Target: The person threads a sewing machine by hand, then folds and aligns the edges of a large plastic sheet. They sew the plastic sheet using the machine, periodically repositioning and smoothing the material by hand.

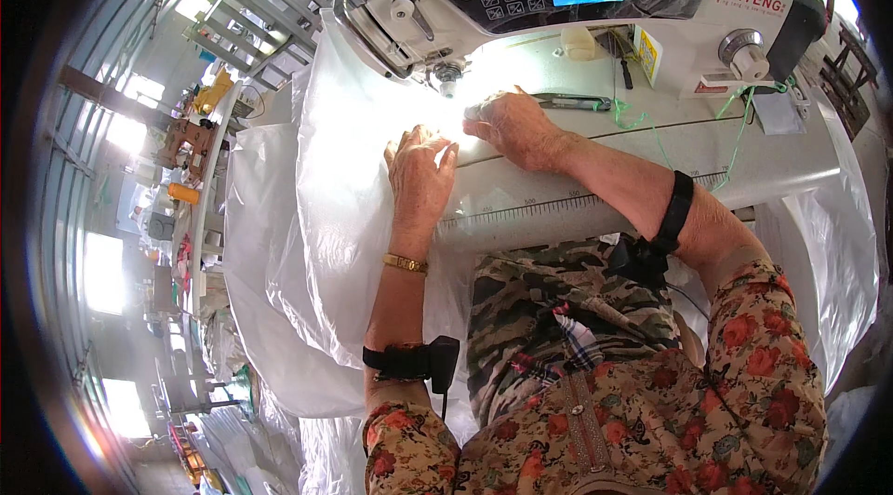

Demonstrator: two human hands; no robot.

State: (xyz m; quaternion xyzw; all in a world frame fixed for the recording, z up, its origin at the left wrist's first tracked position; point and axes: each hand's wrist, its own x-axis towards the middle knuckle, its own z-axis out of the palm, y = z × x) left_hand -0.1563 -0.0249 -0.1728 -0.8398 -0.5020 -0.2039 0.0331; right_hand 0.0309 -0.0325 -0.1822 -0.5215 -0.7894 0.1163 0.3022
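Translucent white sheeting point(270, 179) spreads under the sewing machine point(577, 2) and hangs in folds over the table's left side. Close below the needle area point(448, 76), my left hand point(420, 174) rests on the sheeting with its fingers bent down and closed on it. To its right, my right hand point(523, 130) pinches the sheeting's edge, thumb and fingers pressed together. The two hands almost meet at the fingertips. Strong lamp glare washes out the sheeting there, so the needle tip and the exact edge are hidden.
A ruler scale point(530, 205) runs along the table's front edge. Behind my right hand lie dark-handled snips point(575, 102) and loose green thread point(628, 113). More sheeting point(823, 253) hangs at the right. A slatted wooden rack point(256, 6) stands at the far left.
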